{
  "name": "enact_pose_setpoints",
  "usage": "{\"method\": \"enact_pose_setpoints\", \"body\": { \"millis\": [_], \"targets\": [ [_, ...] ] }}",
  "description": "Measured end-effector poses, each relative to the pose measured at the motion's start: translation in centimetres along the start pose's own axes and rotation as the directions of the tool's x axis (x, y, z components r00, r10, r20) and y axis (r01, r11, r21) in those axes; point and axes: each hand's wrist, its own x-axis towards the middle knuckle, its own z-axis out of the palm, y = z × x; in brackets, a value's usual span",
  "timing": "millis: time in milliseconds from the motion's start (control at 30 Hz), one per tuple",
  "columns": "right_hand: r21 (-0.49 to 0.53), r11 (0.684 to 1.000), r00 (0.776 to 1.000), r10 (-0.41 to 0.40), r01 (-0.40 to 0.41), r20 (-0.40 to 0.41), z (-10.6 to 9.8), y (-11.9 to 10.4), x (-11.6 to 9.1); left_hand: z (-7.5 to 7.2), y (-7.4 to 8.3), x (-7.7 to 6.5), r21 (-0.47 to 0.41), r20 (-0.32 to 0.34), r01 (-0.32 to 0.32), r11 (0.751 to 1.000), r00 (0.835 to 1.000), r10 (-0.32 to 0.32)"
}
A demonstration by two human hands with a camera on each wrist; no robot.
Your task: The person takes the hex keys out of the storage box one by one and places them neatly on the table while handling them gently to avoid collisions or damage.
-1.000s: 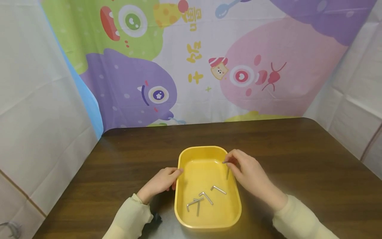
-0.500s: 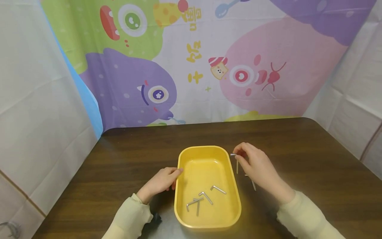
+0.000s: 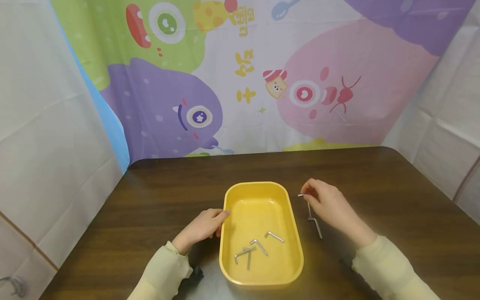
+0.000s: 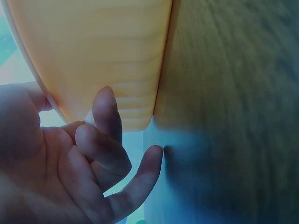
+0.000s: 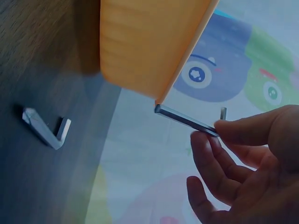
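My left hand (image 3: pixel 204 225) holds the left rim of a yellow plastic tray (image 3: pixel 262 283), thumb over the edge and fingers against the outer wall. In the left wrist view, that hand's fingers (image 4: pixel 106 116) are bent beside the ribbed side. Right of the tray, my right hand (image 3: pixel 330 206) pinches a silver L-shaped hex key (image 5: pixel 184 121) near its bend, between thumb and fingertips, its long arm pointing down. A second hex key (image 5: pixel 44 130) lies on the table just under it. Inside the tray, several hex keys, one of them a separate hex key (image 3: pixel 275 237), lie toward the near end.
The dark wooden table (image 3: pixel 172 183) carries the tray at its middle. A cartoon-printed cloth (image 3: pixel 247 125) hangs behind the far edge, with pale cloth panels (image 3: pixel 48 137) at the sides. A small black object (image 3: pixel 195 275) lies near my left sleeve.
My right hand has carried the pinched hex key from over the tray's right rim outward to the right, above the table. The left hand and the tray have stayed put.
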Motion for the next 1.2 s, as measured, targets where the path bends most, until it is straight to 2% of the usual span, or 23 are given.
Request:
{"method": "enact_pose_setpoints", "body": {
  "millis": [167, 333, 733, 967, 1200],
  "targets": [
    [-0.018, 1.000, 0.999, 0.022, -0.021, 0.049, 0.2, 0.6, 0.0, 0.0, 0.0, 0.0, -0.007, 0.000, 0.002, 1.000, 1.000, -0.002],
    [0.014, 0.999, 0.993, 0.051, -0.053, 0.105, 0.6, 1.5, 0.1, 0.0, 0.1, 0.0, -0.007, 0.004, 0.000, 1.000, 1.000, 0.000],
    [-0.002, 0.995, 0.967, 0.098, -0.100, 0.236, 0.4, 2.7, 0.2, -0.2, 0.1, -0.1, -0.016, 0.011, 0.004, 1.000, 1.000, -0.004],
    [0.003, 0.993, 0.956, 0.113, -0.118, 0.270, 0.3, 2.9, 0.1, -0.2, 0.2, -0.1, -0.014, 0.009, 0.005, 1.000, 1.000, -0.005],
    [-0.015, 0.983, 0.940, 0.179, -0.183, 0.292, 0.2, 3.7, 0.1, -0.2, 0.2, -0.2, -0.024, 0.014, 0.007, 1.000, 1.000, -0.007]
  ]
}}
